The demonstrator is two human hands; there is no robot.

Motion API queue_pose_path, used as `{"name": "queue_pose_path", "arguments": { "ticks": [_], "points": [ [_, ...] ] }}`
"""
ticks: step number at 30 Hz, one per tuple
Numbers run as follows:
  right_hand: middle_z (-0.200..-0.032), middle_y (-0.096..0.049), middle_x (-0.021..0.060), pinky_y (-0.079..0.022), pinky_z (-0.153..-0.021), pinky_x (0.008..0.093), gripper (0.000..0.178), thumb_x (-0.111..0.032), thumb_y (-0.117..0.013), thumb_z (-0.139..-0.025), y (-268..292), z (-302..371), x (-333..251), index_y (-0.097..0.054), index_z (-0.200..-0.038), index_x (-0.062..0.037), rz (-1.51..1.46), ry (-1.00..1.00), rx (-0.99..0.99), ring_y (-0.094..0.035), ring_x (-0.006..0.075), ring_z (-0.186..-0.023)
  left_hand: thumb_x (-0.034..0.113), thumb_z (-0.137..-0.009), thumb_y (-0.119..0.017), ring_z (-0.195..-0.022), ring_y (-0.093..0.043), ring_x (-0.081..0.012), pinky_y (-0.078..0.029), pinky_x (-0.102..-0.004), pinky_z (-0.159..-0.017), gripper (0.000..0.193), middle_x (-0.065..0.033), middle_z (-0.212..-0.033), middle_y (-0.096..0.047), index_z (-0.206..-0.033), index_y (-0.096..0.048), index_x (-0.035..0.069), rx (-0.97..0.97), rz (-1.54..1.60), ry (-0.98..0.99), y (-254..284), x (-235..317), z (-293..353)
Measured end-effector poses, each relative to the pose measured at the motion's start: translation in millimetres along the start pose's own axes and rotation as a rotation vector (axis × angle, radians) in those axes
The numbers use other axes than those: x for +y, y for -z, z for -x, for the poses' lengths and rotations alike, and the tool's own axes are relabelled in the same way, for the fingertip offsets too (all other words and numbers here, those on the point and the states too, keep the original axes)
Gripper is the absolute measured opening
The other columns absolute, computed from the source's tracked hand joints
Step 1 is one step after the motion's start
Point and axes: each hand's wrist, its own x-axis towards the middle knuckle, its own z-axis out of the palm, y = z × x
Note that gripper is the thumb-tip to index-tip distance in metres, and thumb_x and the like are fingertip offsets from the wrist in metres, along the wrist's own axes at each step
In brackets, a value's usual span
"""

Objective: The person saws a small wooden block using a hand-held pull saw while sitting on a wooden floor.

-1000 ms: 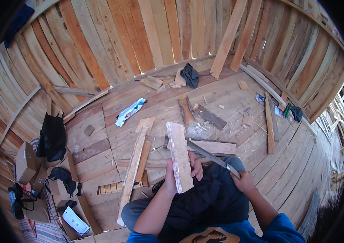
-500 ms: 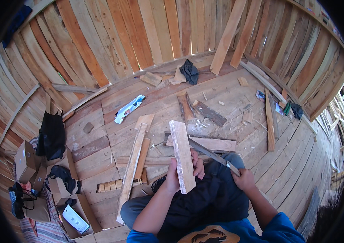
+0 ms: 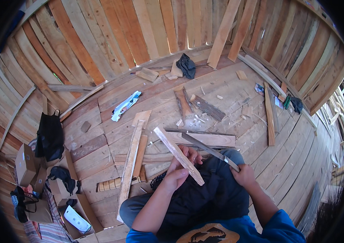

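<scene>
My left hand (image 3: 174, 177) grips a short wooden board (image 3: 176, 152) above my lap, its fingers and thumb closed round the lower part. The board is tilted, with a narrow side showing and its far end leaning left. In my right hand (image 3: 244, 176) is the handle of a machete (image 3: 205, 148), held over my right knee. Its long dark blade points away and to the left, with the tip just right of the board and apart from it. A banded wooden sheath (image 3: 111, 184) lies on the floor left of my lap.
Long planks (image 3: 131, 170) lie beside my left knee, and another board (image 3: 208, 139) lies ahead. Bark-edged offcuts (image 3: 207, 107) and chips litter the floor. Cardboard boxes (image 3: 83, 208) and a black bag (image 3: 50, 135) stand at left. Two planks (image 3: 223, 34) lean on the far wall.
My left hand has turned the board from its broad face to a narrow side, tipping its far end leftward. My right hand still holds the machete at nearly the same place.
</scene>
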Motion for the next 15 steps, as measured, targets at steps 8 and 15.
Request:
{"name": "queue_pose_path", "arguments": {
  "ticks": [8,15],
  "points": [
    [-0.069,-0.061,0.0267,-0.052,-0.067,0.0490,0.047,-0.045,-0.067,-0.081,8,0,-2,-0.066,-0.067,0.0005,-0.020,-0.075,-0.048,-0.064,0.0432,-0.072,0.012,-0.065,-0.076,-0.123,-0.042,-0.0294,-0.031,-0.0455,-0.108,0.058,-0.0098,-0.111,-0.046,-0.105,-0.034,0.014,0.001,-0.296,-0.191,3,-9,-1],
    [-0.068,-0.063,0.0185,-0.048,-0.058,0.0424,0.046,-0.043,-0.060,-0.092,31,2,-29,-0.066,-0.086,0.0026,-0.390,-0.072,-0.161,-0.062,0.0289,-0.059,0.018,-0.069,-0.082,-0.125,-0.041,-0.0401,-0.029,-0.0561,-0.109,0.060,-0.0159,-0.116,-0.044,-0.100,-0.031,0.013,-0.151,-1.195,-0.653,17,-43,-4]
  ]
}}
